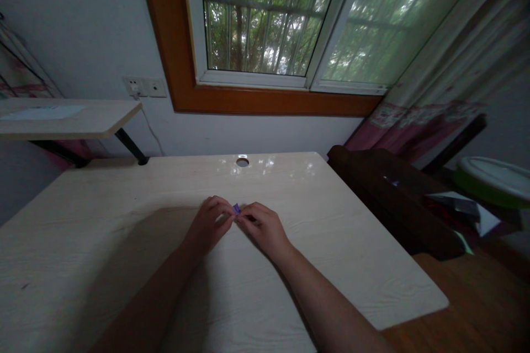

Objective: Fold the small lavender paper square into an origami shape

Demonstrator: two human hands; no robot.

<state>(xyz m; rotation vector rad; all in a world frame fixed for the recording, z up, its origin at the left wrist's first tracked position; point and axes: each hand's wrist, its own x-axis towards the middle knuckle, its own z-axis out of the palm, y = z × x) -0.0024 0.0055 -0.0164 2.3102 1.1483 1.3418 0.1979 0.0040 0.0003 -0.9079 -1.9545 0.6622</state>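
Observation:
A small purple piece, perhaps paper (236, 208), is pinched between the fingertips of both hands above the middle of the desk (343, 231). My left hand (212, 219) grips it from the left, thumb and forefinger pressed together. From the right, my right hand (264, 225) pinches it in the same way, and the fingertips of the two hands nearly meet. Most of the piece is covered by fingers, so its full shape is hidden.
A raised shelf (120, 117) on black legs stands at the desk's back left. A round cable hole (242, 161) lies near the back edge. Right of the desk is a dark brown piece of furniture (385, 198), with a green-and-white round object (492, 179) beyond.

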